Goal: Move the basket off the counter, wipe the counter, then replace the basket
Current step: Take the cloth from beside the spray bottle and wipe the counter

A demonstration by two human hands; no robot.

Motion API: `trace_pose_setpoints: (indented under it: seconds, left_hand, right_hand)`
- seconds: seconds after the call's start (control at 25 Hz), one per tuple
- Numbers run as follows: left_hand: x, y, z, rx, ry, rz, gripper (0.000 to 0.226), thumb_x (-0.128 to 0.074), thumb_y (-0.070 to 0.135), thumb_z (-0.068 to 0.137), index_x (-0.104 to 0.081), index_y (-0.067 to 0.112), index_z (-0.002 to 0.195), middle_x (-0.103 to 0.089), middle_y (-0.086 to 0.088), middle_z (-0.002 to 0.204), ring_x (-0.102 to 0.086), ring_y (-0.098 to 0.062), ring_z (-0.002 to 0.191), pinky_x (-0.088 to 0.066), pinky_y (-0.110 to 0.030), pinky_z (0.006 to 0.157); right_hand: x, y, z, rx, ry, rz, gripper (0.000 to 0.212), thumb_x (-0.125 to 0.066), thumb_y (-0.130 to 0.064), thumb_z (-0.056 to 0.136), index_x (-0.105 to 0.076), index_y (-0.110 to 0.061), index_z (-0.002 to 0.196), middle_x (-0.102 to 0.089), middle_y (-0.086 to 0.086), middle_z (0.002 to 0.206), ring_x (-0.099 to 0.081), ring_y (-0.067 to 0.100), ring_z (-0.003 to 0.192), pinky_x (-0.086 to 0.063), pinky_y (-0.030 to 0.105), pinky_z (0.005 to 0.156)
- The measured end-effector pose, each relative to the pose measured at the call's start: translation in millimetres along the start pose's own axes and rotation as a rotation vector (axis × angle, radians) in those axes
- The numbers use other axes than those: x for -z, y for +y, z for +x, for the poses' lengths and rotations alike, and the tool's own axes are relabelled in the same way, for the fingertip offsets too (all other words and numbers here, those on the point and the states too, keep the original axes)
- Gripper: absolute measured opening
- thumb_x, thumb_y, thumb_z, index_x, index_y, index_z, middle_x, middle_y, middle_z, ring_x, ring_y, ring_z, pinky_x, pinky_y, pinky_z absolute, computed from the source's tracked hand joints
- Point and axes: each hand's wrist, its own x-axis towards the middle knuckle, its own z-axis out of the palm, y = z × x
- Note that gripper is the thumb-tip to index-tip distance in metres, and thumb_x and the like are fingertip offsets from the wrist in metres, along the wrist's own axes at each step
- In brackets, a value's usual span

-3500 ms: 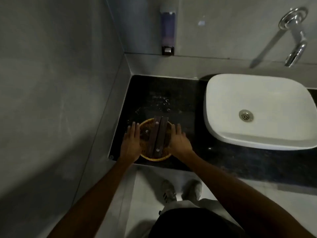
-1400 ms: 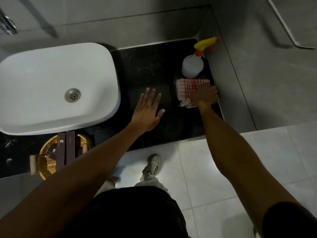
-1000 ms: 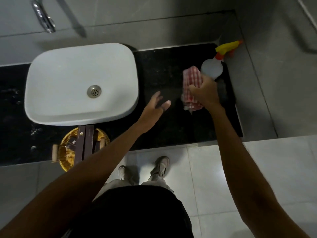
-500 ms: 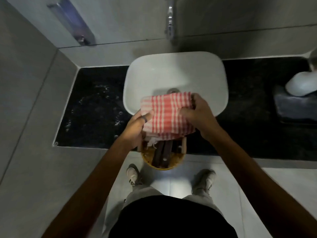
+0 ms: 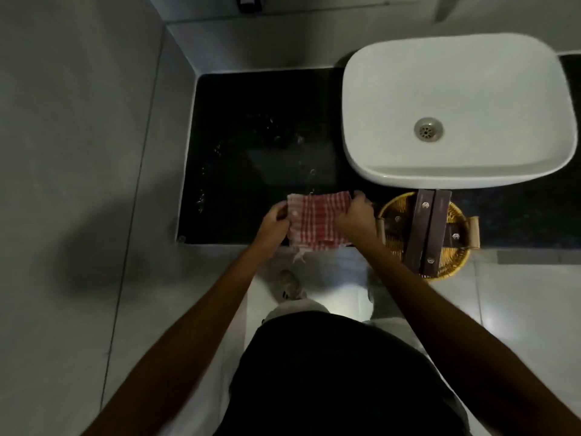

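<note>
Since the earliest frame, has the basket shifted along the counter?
Yes. The basket moved right: then it sat left of the sink on the wet patch, now it sits directly in front of the sink, overhanging the counter edge.

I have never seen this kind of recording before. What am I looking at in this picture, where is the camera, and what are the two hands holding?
There is no machine here. A person wears a camera on the head, so it looks down past the two bare arms to the floor and shoes. The left hand and the right hand each grip one side of a red-and-white checked cloth, held at the front edge of a black counter. Water drops shine on the counter beyond the cloth. To the right sits a white sink. In front of the sink, a round woven basket with dark flat packets across it overhangs the counter's front edge.
</note>
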Motion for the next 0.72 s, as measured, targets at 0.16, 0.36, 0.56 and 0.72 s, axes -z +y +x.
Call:
trace_pose_setpoints:
  seconds: [0.16,0.36,0.56,0.72]
  left_hand:
    - [31,-18,31,-0.276,0.249,0.575,0.055,-0.052,0.028,0.108,-0.037,0.014,0.159,-0.034,-0.014,0.168,-0.028,-0.032,0.158,-0.029,-0.050,0.129]
    - [64,-29,97,-0.410,0.275,1.107,0.071,-0.029,0.047,0.111,-0.009,0.006,0.166,-0.003,-0.015,0.177,0.001,-0.034,0.164,-0.004,-0.051,0.135]
    - [67,-47,127,-0.564,0.251,1.132,0.071,-0.027,0.050,0.110,-0.014,0.008,0.166,-0.013,-0.014,0.176,-0.011,-0.031,0.163,-0.010,-0.052,0.134]
    - [68,-55,132,-0.580,0.270,1.116,0.072,-0.020,0.054,0.109,-0.014,0.010,0.165,-0.017,-0.014,0.175,-0.013,-0.031,0.163,-0.011,-0.051,0.133]
  right_hand:
    - [-56,-2,-17,0.085,0.201,-0.036,0.081,-0.058,-0.028,0.095,-0.022,0.001,0.161,-0.037,0.026,0.160,-0.037,0.043,0.149,-0.035,0.056,0.124]
    - [-120,-14,7,-0.118,0.229,-0.199,0.115,-0.041,-0.075,0.097,0.005,0.006,0.164,0.010,0.028,0.173,0.010,0.044,0.162,0.004,0.055,0.132]
    - [-148,-19,34,-0.154,0.354,-0.341,0.117,-0.034,-0.082,0.092,-0.011,0.007,0.163,-0.003,0.031,0.172,-0.002,0.048,0.161,0.002,0.058,0.130]
    - [-145,-33,65,-0.116,0.349,-0.400,0.118,-0.032,-0.084,0.090,-0.012,0.008,0.163,-0.005,0.033,0.171,-0.004,0.050,0.160,-0.001,0.062,0.129]
